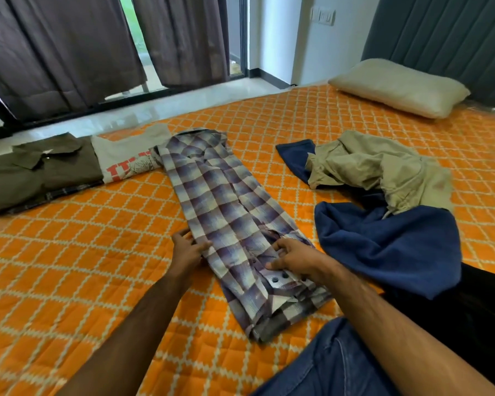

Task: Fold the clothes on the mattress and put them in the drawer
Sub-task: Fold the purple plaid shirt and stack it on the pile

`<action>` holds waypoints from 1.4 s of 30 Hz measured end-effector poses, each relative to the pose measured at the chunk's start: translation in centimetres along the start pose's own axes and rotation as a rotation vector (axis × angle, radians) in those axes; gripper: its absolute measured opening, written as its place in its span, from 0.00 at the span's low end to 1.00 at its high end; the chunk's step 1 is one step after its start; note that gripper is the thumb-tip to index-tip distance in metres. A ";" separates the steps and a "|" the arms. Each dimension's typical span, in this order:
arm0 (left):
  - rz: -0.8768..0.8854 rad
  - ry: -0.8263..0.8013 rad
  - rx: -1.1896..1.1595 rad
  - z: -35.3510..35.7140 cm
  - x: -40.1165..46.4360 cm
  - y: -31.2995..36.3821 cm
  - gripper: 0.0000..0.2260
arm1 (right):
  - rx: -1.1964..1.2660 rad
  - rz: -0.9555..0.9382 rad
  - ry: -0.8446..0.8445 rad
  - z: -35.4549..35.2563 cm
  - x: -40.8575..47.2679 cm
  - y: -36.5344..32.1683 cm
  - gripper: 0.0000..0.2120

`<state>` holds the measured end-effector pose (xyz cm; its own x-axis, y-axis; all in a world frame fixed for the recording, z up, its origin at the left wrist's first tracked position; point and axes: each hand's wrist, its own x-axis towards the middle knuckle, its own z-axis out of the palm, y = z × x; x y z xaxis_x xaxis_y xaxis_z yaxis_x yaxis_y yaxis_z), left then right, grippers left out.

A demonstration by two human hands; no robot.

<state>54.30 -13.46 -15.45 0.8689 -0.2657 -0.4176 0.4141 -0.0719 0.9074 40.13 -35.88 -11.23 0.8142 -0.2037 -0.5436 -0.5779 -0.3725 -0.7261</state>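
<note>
Two hands on plaid shirt

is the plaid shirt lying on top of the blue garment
No, the plaid shirt lies flat on the orange mattress, left of the blue garment.

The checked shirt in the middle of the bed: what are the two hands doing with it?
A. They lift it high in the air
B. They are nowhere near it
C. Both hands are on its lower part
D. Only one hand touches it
C: the left hand and the right hand both rest on the lower part of the checked shirt, which lies flat on the mattress.
</note>
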 end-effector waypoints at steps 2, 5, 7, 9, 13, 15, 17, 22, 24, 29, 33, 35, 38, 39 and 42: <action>0.046 0.017 0.054 -0.2 -0.4 0.0 0.29 | -0.119 -0.028 0.027 0.4 -0.3 0.3 0.17; 0.128 -0.020 0.183 0.3 -2.3 -0.9 0.29 | -0.259 -0.096 0.060 1.0 -1.1 0.6 0.20; 0.139 -0.037 0.217 0.6 -3.3 -1.7 0.30 | -0.285 -0.128 0.094 1.2 -1.5 1.0 0.20; 0.159 -0.046 0.254 0.9 -4.3 -2.4 0.30 | -0.307 -0.159 0.136 1.4 -1.8 1.1 0.22; 0.152 -0.105 0.357 1.5 -5.7 -3.7 0.24 | -0.411 -0.189 0.162 1.3 -2.0 1.3 0.24; 0.116 -0.129 0.383 1.7 -6.4 -3.9 0.22 | -0.463 -0.180 0.119 0.9 -2.3 1.3 0.26; 0.103 -0.149 0.429 1.6 -6.6 -3.8 0.21 | -0.501 -0.172 0.085 0.5 -2.4 1.3 0.27; 0.245 0.031 0.580 0.9 -3.8 -2.4 0.21 | -0.447 -0.158 0.215 -1.7 -1.1 0.4 0.15; 0.189 0.059 0.432 0.7 -1.9 -0.7 0.20 | -0.409 -0.185 0.272 -2.8 0.2 -0.6 0.10; 0.074 0.111 0.183 -1.2 4.8 3.1 0.22 | -0.389 -0.247 0.374 -3.9 6.3 -4.0 0.08; 0.038 0.137 0.095 -1.8 9.1 5.1 0.26 | -0.370 -0.062 0.373 -5.2 11.5 -4.8 0.24; 0.023 0.092 0.127 -2.1 10.3 5.4 0.27 | -0.343 0.011 0.313 -5.8 13.3 -4.3 0.30; -0.047 0.037 0.139 -2.6 9.9 4.4 0.30 | -0.289 0.025 0.279 -6.0 13.4 -2.3 0.26; -0.071 0.017 0.113 -2.5 8.8 4.0 0.31 | -0.260 0.045 0.271 -6.3 13.1 -1.9 0.24; -0.041 -0.118 0.089 -0.8 4.2 1.8 0.20 | -0.226 0.129 0.163 -7.1 10.6 -0.9 0.22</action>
<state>58.88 -13.97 -15.57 0.8116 -0.3719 -0.4506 0.4185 -0.1681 0.8925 49.68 -44.10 -13.37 0.7432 -0.3982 -0.5376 -0.6656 -0.5219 -0.5335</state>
